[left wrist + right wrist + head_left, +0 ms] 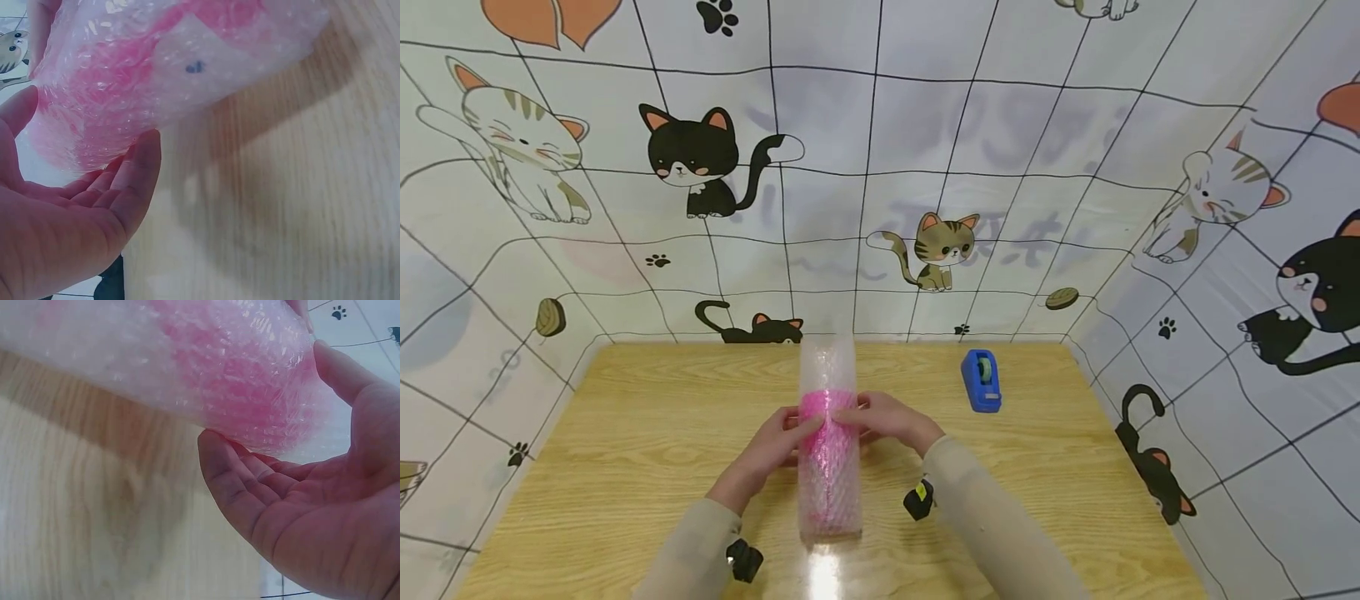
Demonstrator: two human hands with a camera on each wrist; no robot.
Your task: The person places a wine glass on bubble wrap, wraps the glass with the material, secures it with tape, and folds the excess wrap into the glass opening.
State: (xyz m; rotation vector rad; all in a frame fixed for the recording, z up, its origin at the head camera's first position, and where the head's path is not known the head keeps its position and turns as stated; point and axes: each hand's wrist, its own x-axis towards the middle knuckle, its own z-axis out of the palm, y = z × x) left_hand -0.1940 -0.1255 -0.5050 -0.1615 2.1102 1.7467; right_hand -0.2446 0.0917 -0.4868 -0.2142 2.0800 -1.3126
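A long bundle of clear bubble wrap (829, 492) with something bright pink inside stands out over the middle of the table. My left hand (772, 443) grips its left side, thumb on the near face and fingers round the side and behind. From the right, my right hand (891, 419) holds it the same way, the two thumbs close together over the pink part. In the left wrist view a small dark blue mark shows through the bubble wrap (250, 69). The right wrist view has the fingers (219, 462) curving under the wrap. What the pink thing is stays hidden by the wrap.
A blue tape dispenser (976, 392) with a roll of tape sits at the back right of the wooden table (700, 379). Behind and beside the table hang white sheets (827, 200) printed with cats and grid lines.
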